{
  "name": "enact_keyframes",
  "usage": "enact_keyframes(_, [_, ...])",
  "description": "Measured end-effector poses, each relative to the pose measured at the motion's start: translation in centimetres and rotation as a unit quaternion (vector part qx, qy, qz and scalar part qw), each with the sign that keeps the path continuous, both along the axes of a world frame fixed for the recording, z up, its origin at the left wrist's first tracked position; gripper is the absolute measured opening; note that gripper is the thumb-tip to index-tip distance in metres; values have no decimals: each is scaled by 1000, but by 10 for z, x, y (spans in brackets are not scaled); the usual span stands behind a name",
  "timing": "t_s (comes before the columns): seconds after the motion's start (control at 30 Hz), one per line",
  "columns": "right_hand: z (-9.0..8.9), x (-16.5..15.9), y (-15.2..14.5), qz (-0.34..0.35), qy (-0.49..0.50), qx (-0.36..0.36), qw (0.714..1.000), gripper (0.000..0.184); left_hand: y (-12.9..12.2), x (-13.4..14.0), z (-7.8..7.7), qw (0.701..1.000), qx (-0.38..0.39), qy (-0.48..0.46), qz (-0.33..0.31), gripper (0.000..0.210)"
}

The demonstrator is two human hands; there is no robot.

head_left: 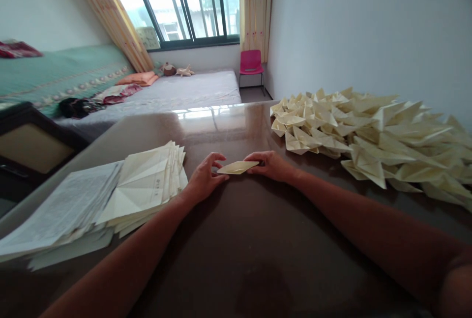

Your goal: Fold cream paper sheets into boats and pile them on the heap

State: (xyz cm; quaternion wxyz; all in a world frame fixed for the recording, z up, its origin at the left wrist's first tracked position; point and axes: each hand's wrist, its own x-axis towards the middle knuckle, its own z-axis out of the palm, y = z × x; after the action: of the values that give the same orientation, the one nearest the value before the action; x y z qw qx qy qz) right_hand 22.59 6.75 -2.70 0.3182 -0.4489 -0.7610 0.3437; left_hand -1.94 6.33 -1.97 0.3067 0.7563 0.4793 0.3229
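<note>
A small cream folded paper boat, long and pointed at both ends, is held level just above the brown table. My left hand has its left tip between thumb and fingers, with the index finger raised a little off the paper. At the opposite tip, my right hand pinches the paper between thumb and fingers. Left of my hands lies a stack of creased cream paper sheets. A big heap of folded paper boats covers the table's right side.
Printed sheets lie under and beside the creased stack. The glossy brown table reaches toward a bed by the window. A pink chair stands in the far corner, and a dark cabinet is at left.
</note>
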Motion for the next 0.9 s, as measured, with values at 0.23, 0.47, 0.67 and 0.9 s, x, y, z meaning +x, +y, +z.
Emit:
enact_keyframes(0.23, [2,7,4,-8,29,-20,999,22,11,-12,-5,1000,-19,7,-4,22])
enact_keyframes(0.47, [-9,2,5,-11,93,-14,996,20,0,-4,-2,993,104,49,-34,20])
enact_keyframes(0.67, [-9,-2,2,-20,64,46,997,12,0,0,-5,956,244,127,-100,22])
enact_keyframes(0.9, [-11,0,11,-90,76,28,993,17,7,-8,-10,967,243,76,8,36])
